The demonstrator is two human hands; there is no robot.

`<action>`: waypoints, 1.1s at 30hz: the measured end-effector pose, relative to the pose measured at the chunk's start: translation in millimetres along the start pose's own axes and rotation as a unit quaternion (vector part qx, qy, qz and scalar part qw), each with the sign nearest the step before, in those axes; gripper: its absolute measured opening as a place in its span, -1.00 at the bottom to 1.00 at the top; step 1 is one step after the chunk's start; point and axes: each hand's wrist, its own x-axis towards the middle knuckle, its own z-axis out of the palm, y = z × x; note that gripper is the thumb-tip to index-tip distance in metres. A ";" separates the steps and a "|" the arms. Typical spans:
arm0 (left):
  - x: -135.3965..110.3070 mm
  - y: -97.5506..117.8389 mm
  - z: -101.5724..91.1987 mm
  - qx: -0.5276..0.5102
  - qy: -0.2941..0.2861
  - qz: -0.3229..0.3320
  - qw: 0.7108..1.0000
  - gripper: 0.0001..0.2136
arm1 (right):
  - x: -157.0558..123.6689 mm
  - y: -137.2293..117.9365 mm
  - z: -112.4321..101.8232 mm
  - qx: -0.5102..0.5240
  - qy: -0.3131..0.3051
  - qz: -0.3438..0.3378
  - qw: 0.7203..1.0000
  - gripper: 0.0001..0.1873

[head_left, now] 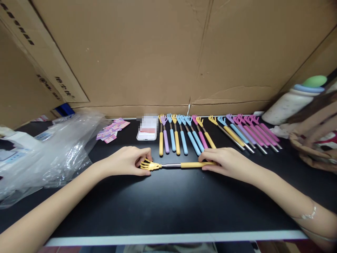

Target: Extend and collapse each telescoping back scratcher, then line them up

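Note:
A yellow back scratcher (172, 165) lies level between my hands, its claw to the left, with a short metal shaft showing between claw and grip. My left hand (131, 161) is closed on the claw end, fingers and thumb at its tines. My right hand (223, 161) pinches the far end of the yellow grip. Just beyond, several back scratchers (175, 138) in yellow, purple, blue and pink stand in a row, claws pointing away. Farther right lies another group of back scratchers (247, 131), their grips and metal shafts slanting.
Clear plastic bags (71, 147) are heaped at the left. Pink-purple cards (113, 129) and a phone (146, 131) lie behind my left hand. At the right are a white bottle (292, 103) and a brown fabric bag (302, 147). A cardboard wall (158, 52) closes the back.

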 end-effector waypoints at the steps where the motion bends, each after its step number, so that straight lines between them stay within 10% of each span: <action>1: 0.1 0.0 0.0 0.000 0.002 0.000 1.000 -0.69 | 0.0 0.3 0.2 -0.001 0.001 0.000 1.000 -0.77; 33: 0.8 -2.5 3.5 0.003 0.019 0.013 1.000 -0.68 | -2.7 -0.1 -1.0 -0.028 0.010 0.000 1.000 -0.83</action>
